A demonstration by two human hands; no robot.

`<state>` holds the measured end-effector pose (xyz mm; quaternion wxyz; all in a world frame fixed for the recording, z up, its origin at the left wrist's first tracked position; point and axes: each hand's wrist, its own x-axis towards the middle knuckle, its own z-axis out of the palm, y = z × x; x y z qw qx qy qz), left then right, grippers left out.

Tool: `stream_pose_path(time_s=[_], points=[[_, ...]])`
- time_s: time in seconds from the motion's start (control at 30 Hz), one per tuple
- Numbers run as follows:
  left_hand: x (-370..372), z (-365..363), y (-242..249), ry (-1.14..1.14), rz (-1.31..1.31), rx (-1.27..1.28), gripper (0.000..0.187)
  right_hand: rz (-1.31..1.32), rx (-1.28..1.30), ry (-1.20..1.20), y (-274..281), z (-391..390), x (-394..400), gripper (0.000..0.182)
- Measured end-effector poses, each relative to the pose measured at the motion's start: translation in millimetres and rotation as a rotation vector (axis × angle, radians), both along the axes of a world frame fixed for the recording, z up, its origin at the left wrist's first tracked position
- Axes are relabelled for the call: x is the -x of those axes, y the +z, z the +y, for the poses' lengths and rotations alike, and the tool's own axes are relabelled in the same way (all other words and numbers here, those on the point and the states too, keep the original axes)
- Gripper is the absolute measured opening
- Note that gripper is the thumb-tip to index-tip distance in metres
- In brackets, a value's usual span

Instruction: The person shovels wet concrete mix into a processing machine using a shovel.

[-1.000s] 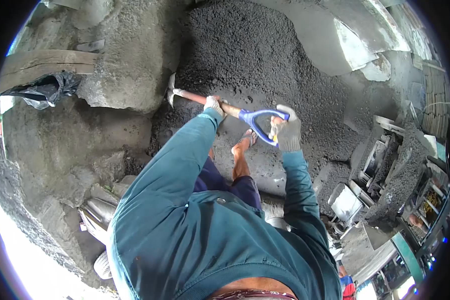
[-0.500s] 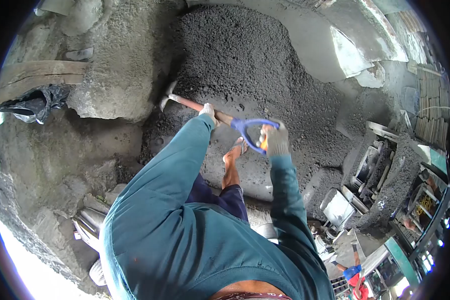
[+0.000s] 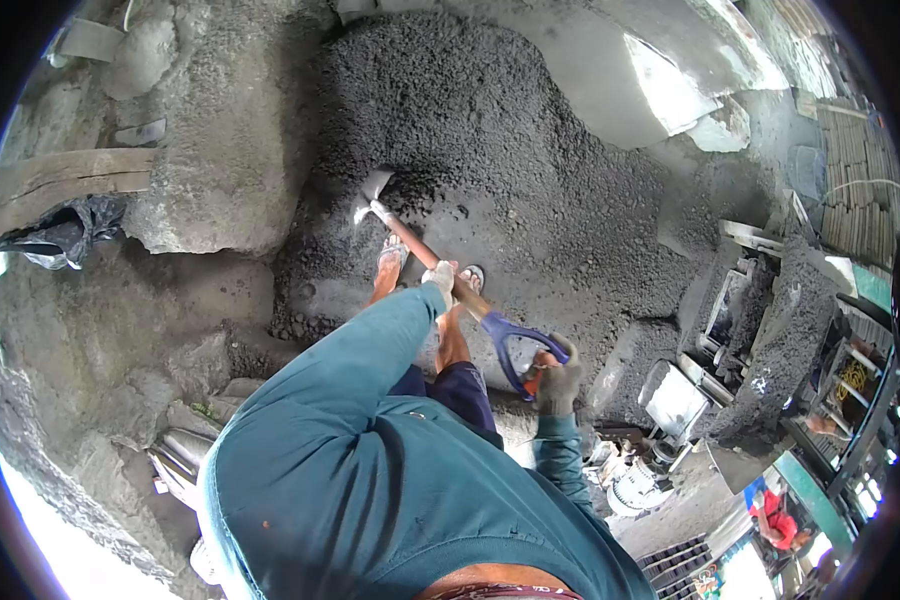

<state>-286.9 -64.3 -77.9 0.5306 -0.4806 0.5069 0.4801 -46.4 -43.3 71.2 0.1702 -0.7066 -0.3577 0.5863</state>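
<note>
A shovel [image 3: 410,237] with a reddish wooden shaft and a blue D-shaped grip runs slantwise in front of my body. My left hand [image 3: 440,278], in a pale glove, is closed round the middle of the shaft. At the grip end, my right hand [image 3: 558,380], in a greyish glove with orange showing at the fingers, is wrapped round the blue handle. The metal shovel blade [image 3: 374,190] is at the near edge of a heap of dark, crumbly, gravelly mix [image 3: 450,110]. Whether the blade touches the ground is hard to tell.
My sandalled feet [image 3: 394,248] stand beside the shaft, close to the heap. A rough concrete block [image 3: 225,130] rises on the left, with a black plastic bag [image 3: 65,228] beyond it. Machine parts [image 3: 730,310] stand at right. Another person in red [image 3: 773,517] is far lower right.
Both hands have drawn the shovel back toward my body, the right hand lower than before. The blade has shifted right and turned. Both feet now show instead of one.
</note>
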Motion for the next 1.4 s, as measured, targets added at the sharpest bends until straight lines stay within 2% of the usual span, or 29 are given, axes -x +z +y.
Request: stream_pose_path(time_s=[0.03, 0.1, 0.13, 0.2, 0.23, 0.27, 0.37, 0.53, 0.57, 0.67, 0.73, 0.83, 0.87, 0.93, 0.97, 1.0, 1.03, 1.1, 1.13, 1.17, 1.2, 1.23, 1.27, 1.3, 1.33, 1.37, 1.4], points=[[-8.4, -1.7, -4.2, -0.094, -0.013, -0.028, 0.012, -0.022, -0.004, 0.03, -3.3, -6.3, -11.1, 0.04], [-37.0, -9.7, -46.3, -0.218, -0.036, -0.036, 0.012, -0.064, -0.022, 0.087, -0.8, -23.9, -37.7, 0.041], [-61.1, -20.5, -71.1, -0.253, -0.026, -0.03, 0.012, -0.044, -0.017, -0.004, 3.8, -28.3, -50.9, 0.04], [-105.2, -36.9, -88.3, -0.296, 0.051, -0.025, 0.012, -0.011, -0.003, -0.201, 22.1, -40.0, -78.7, 0.04], [-120.1, -41.2, -91.5, -0.324, 0.089, -0.029, 0.013, 0.009, 0.01, -0.24, 45.3, -35.1, -75.2, 0.04], [-128.7, -43.1, -90.0, -0.345, 0.123, -0.034, 0.014, -0.004, -0.011, -0.241, 44.2, -38.7, -87.1, 0.04], [-124.0, -36.4, -84.7, -0.391, 0.148, -0.043, 0.016, 0.034, -0.051, -0.252, 8.8, -53.9, -120.0, 0.039], [-86.2, -17.3, -99.1, -0.554, -0.017, 0.004, 0.021, 0.28, 0.188, -0.36, 4.4, -59.9, -66.7, 0.039], [-88.7, -20.1, -117.1, -0.6, -0.059, 0.056, 0.024, 0.216, 0.183, -0.368, 8.9, -64.7, -73.4, 0.038], [-141.9, -38.8, -84.7, -0.688, -0.031, 0.055, 0.029, 0.121, 0.055, -0.412, 1.2, -98.4, -120.6, 0.033], [-171.1, -61.1, -139.8, -0.907, 0.268, -0.018, 0.034, 0.172, 0.112, -0.524, 28.1, -101.4, -126.2, 0.03], [-174.5, -75.3, -157.2, -1.235, 0.613, -0.077, 0.035, 0.256, 0.176, -0.611, 30.7, -114.5, -127.0, 0.025], [-159.9, -64.0, -151.7, -1.205, 0.55, -0.067, 0.034, 0.255, 0.239, -0.656, 22.0, -119.9, -121.3, 0.021], [-125.2, -30.3, -128.9, -0.998, 0.214, -0.037, 0.033, 0.221, 0.088, -0.482, -62.6, -155.9, -131.2, 0.012], [-112.0, -22.8, -120.9, -0.91, 0.088, -0.04, 0.032, 0.346, 0.184, -0.557, -48.0, -152.4, -106.6, 0.009], [-103.9, -20.8, -114.6, -0.858, 0.003, -0.047, 0.031, 0.472, 0.281, -0.641, -9.5, -139.8, -71.9, 0.007], [-101.4, -21.4, -109.6, -0.836, -0.038, -0.06, 0.031, 0.346, 0.3, -0.631, 22.5, -134.6, -56.6, 0.013], [-123.9, -44.4, -105.8, -0.901, 0.048, -0.067, 0.029, 0.395, 0.381, -0.705, 22.5, -160.2, -91.5, 0.016], [-142.8, -63.5, -108.1, -0.983, 0.178, -0.065, 0.029, 0.42, 0.425, -0.743, 31.7, -177.6, -106.8, 0.018], [-159.7, -78.1, -110.5, -1.098, 0.392, -0.075, 0.028, 0.348, 0.34, -0.662, 69.5, -163.3, -95.1, 0.014], [-169.4, -84.5, -102.4, -1.153, 0.519, -0.085, 0.027, 0.414, 0.261, -0.551, 78.1, -161.8, -108.6, 0.016], [-169.2, -84.1, -89.2, -1.155, 0.579, -0.115, 0.027, 0.594, 0.357, -0.525, 88.7, -147.8, -121.0, 0.045], [-160.3, -77.7, -72.4, -1.133, 0.587, -0.15, 0.026, 0.853, 0.237, -0.373, 107.3, -133.9, -120.4, 0.079], [-146.1, -67.6, -50.1, -1.074, 0.518, -0.198, 0.025, 0.975, 0.18, -0.395, 107.4, -119.7, -121.4, 0.098], [-126.6, -54.7, -18.0, -1.002, 0.396, -0.246, 0.025, 0.896, 0.221, -0.449, 95.8, -103.7, -121.4, 0.092], [-107.6, -44.8, 16.3, -0.93, 0.259, -0.282, 0.024, 0.794, 0.322, -0.308, 63.1, -90.3, -125.5, 0.085], [-90.9, -38.0, 48.1, -0.895, 0.185, -0.326, 0.024, 0.657, 0.388, -0.238, 81.7, -65.5, -66.8, 0.076]])
